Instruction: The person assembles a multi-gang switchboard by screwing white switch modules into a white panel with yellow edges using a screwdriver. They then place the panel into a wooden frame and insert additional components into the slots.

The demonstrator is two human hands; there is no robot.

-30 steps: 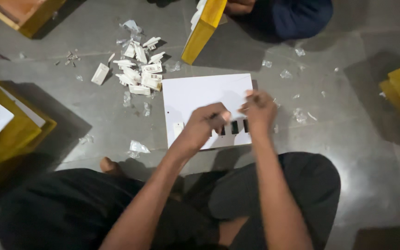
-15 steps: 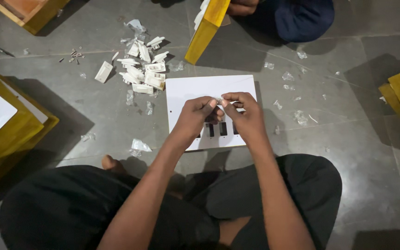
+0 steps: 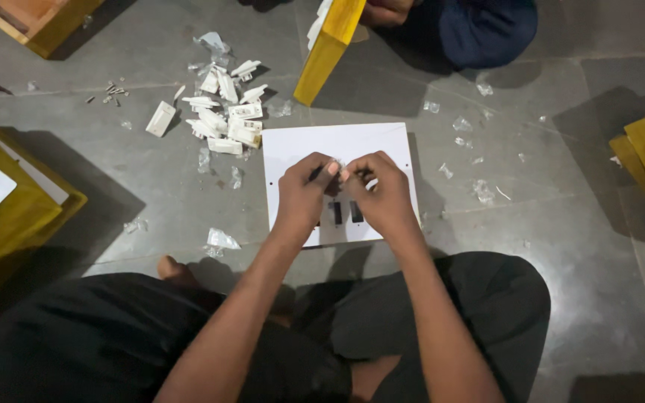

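The fingers (image 3: 331, 170) of both hands meet tip to tip, pinched narrow on something small and pale that is too tiny to identify. The left hand (image 3: 304, 195) and right hand (image 3: 384, 195) hover together over the white panel (image 3: 293, 145), higher on it than a moment ago, when they were lower, by the dark slots (image 3: 345, 212).

The panel lies flat on the grey floor (image 3: 554, 216) in front of the person's crossed legs, its long axis running left to right, the slots near the edge closest to the person.

A heap of white plastic parts (image 3: 222, 116) lies just beyond its left corner, a yellow board (image 3: 328, 48) stands beyond it, and clear wrapper scraps (image 3: 479, 186) are scattered to the right.
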